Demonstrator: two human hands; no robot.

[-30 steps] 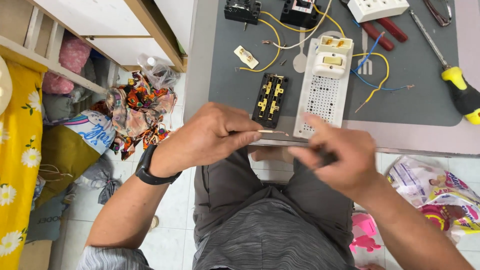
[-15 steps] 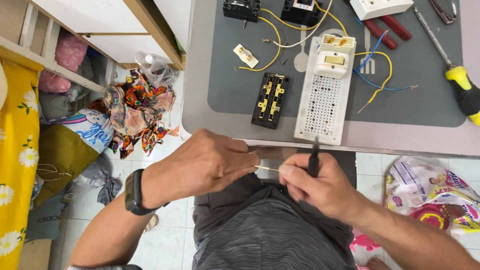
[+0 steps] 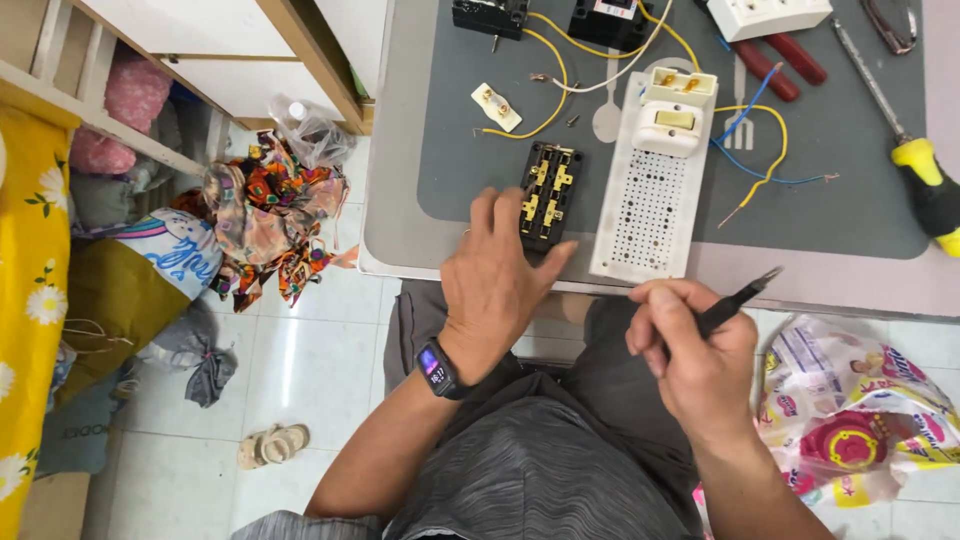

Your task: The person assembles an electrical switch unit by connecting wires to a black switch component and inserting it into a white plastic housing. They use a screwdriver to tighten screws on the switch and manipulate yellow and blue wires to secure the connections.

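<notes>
Head view: left hand (image 3: pixel 495 285) touches black socket block (image 3: pixel 545 195) on table (image 3: pixel 400 200).

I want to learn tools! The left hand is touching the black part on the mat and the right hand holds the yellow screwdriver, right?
Not quite. The head view shows the right hand holding a thin black tool; the yellow screwdriver lies untouched on the mat. The left hand does touch the black part.
</notes>
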